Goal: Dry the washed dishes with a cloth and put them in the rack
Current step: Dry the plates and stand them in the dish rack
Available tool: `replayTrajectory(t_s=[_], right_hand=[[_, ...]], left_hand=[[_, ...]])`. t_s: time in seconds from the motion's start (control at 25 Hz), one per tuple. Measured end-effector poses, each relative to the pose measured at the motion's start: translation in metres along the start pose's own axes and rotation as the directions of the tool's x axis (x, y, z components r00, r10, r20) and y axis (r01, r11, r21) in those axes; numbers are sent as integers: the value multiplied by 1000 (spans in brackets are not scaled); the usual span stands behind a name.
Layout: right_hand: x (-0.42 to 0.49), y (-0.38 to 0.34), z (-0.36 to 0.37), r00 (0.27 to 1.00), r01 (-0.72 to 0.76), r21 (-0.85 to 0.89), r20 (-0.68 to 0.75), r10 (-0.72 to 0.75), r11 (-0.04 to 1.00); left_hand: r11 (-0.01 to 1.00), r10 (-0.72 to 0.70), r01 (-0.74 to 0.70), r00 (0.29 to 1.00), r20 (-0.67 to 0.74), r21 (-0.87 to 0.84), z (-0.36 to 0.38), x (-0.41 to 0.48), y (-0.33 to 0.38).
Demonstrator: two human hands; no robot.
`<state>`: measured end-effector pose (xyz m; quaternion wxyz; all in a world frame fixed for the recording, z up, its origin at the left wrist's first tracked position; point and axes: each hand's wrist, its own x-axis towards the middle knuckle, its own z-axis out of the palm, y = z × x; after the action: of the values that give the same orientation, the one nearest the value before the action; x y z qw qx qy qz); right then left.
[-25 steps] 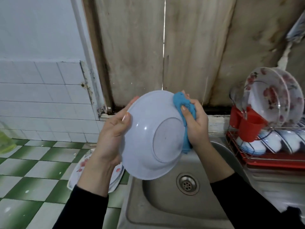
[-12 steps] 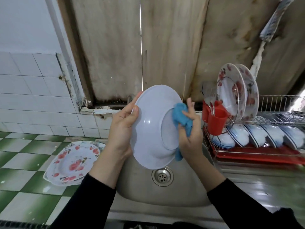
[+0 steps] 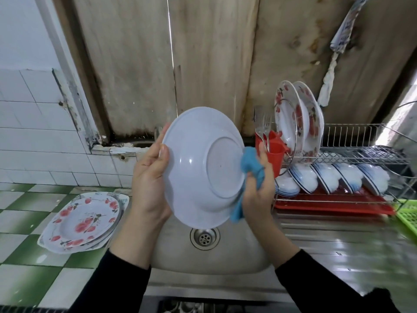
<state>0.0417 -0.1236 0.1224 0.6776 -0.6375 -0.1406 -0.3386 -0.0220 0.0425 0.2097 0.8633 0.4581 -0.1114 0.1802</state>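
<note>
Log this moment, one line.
left hand: grips white plate | right hand: holds blue cloth against it | over sink | not racked

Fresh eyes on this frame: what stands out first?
A white plate, underside facing the camera, is held over the sink by the left hand while the right hand holds a blue cloth at its edge. To the right stands a dish rack; floral plates lie stacked at left.

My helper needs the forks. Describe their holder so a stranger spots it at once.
Right of the sink stands a wire dish rack. At its sink-side end is a red cutlery cup. Among floral plates and white bowls, it alone holds forks.
</note>
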Motion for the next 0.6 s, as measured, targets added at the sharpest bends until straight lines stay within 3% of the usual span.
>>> replayTrajectory(t_s=[0.08,0.2,0.28,0.36,0.52,0.6], right_hand=[[29,-12,-5,972,-211,45,-100,214,977],[55,-34,-1,966,-250,79,-43,254,965],[47,-48,6,994,-112,87,26,110,990],[29,-54,15,968,160,34,191,-164,986],[1,-41,15,714,630,-123,480,-510,767],[-15,-22,2,613,748,-166,543,-574,642]], left_hand=[[997,18,-24,996,82,70,5,-12,-6],[971,60,-113,968,242,210,16,-27,-15],[958,61,-143,948,311,249,22,-27,-21],[973,33,-95,959,280,211,25,-17,-25],[996,-77,77,997,-19,-34,26,12,-30],[995,-74,64,990,-122,-82,21,27,-26]])
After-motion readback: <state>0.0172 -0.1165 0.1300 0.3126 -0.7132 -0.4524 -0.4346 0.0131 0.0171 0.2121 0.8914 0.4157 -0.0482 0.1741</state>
